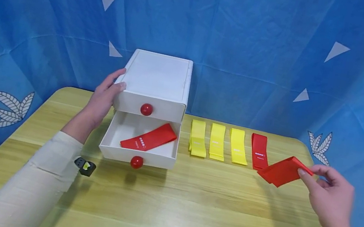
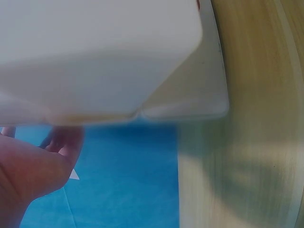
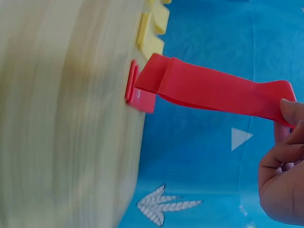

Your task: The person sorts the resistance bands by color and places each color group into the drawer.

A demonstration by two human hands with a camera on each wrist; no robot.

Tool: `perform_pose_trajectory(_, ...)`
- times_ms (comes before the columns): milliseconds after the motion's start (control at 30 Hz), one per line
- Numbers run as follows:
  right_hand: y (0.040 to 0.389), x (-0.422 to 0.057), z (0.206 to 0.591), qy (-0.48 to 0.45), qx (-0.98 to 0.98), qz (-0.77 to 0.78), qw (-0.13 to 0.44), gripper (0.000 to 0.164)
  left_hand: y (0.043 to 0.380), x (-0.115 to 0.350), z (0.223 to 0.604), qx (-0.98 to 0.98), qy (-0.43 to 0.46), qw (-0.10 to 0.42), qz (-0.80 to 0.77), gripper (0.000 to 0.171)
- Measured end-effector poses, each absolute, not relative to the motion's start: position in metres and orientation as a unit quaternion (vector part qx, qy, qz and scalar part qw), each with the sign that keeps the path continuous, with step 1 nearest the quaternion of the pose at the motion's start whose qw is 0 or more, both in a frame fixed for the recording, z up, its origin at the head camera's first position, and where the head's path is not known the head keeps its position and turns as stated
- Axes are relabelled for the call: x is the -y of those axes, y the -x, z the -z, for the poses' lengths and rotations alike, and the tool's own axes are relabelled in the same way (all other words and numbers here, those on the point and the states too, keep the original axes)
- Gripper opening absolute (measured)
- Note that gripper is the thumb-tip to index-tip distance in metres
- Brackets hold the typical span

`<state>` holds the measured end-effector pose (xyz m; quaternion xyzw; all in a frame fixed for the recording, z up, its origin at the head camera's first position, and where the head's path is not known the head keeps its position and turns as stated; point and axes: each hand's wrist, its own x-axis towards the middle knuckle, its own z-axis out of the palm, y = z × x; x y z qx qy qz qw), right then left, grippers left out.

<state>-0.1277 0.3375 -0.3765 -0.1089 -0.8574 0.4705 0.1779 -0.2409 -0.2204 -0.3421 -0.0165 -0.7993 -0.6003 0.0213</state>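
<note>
My right hand (image 1: 333,197) pinches one end of a red resistance loop band (image 1: 283,172) between thumb and fingers, above the table at the right. In the right wrist view the band (image 3: 213,90) stretches out from the fingertips as a flattened loop. My left hand (image 1: 102,95) rests against the upper left edge of a white two-drawer box (image 1: 159,75). Its lower drawer (image 1: 115,130) is pulled out, and inside lies another red band (image 1: 150,137) marked Heavy. The upper drawer (image 1: 129,102) is closed. The left wrist view shows the hand (image 2: 38,164) beside the box wall.
Right of the box lie three folded yellow bands (image 1: 198,138) in a row, then a folded red band (image 1: 259,151), partly overlapped in view by the held one. A wooden table (image 1: 179,210) bears everything. A blue patterned curtain (image 1: 253,41) hangs behind.
</note>
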Motion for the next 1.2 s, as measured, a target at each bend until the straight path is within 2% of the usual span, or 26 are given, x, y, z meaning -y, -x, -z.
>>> perform_pose_trajectory(267,0.136,-0.310,0.371,0.093,0.839,-0.497,0.200,0.013,0.241,0.221,0.343,0.797,0.021,0.023,0.603,0.061)
perform_pose_trajectory(533,0.150,-0.278,0.364,0.078,0.803,-0.544,0.229,0.018,0.243,0.221,0.343,0.798,0.019,0.024,0.601,0.061)
perform_pose_trajectory(800,0.160,-0.250,0.354,0.018,0.722,-0.641,0.258,0.019,0.243,0.221,0.344,0.798,0.019,0.023,0.601,0.061)
perform_pose_trajectory(1033,0.163,-0.225,0.342,-0.031,0.694,-0.668,0.268,0.022,0.241,0.220,0.343,0.799,0.016,0.025,0.601,0.061)
perform_pose_trajectory(1200,0.165,-0.208,0.336,-0.067,0.683,-0.674,0.273,0.017,0.242,0.219,0.342,0.796,0.016,0.029,0.604,0.059)
